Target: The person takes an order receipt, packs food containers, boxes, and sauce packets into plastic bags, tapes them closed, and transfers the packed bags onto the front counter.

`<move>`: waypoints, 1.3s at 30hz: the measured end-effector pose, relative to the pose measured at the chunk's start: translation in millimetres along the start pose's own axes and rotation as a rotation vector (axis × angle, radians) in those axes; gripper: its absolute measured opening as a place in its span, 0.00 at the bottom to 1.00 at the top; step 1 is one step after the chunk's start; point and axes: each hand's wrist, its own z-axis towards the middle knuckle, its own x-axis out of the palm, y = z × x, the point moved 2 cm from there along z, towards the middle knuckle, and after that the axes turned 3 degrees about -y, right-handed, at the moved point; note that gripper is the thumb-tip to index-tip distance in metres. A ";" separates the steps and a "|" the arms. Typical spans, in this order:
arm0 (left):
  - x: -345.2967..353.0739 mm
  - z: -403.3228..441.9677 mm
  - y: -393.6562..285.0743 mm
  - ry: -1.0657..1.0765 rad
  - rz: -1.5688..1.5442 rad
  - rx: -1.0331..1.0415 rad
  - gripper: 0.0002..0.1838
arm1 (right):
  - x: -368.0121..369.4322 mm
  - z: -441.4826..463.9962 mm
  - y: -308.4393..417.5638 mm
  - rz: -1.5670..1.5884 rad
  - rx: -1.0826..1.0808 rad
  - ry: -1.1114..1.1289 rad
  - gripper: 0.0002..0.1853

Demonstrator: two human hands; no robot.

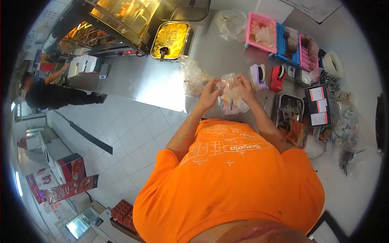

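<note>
Between my hands is a clear plastic bag point(233, 103) with pale and orange contents and a small dark strip showing inside; I cannot tell what the food is. My left hand point(210, 94) pinches the upper left edge of the bag. On the other side, the fingers of my right hand point(245, 87) are closed on its upper right edge. Just left of my left hand lies another clear bag point(190, 77) with brownish contents. A purple tape dispenser point(258, 77) and a red tape dispenser point(277, 78) stand to the right of my right hand.
A tray of yellow food point(172, 38) with a black-handled utensil sits at the back, beside a lit warming cabinet point(121, 18). Pink basket point(261, 34) and blue basket point(287, 44) hold bags. On the right is a dark container point(289, 107). A person point(48, 93) stands far left.
</note>
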 end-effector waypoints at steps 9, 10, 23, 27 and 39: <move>-82.5 22.4 -63.2 -0.179 0.548 0.548 0.35 | 34.8 -7.1 36.1 -0.278 -0.016 -0.259 0.24; -111.3 30.3 -47.2 -0.349 0.503 0.531 0.38 | 30.8 -6.6 31.1 -0.247 0.026 -0.358 0.25; -124.4 87.1 -18.9 -0.010 -0.067 -0.198 0.14 | 61.3 -3.9 95.2 -0.399 0.370 -0.144 0.16; -107.4 76.7 -32.6 0.114 -0.147 -0.251 0.12 | 80.4 8.4 73.2 -0.266 0.039 -0.142 0.17; -90.9 78.2 -28.8 0.252 0.255 -0.335 0.22 | 103.0 -3.0 73.7 -0.212 0.158 -0.413 0.09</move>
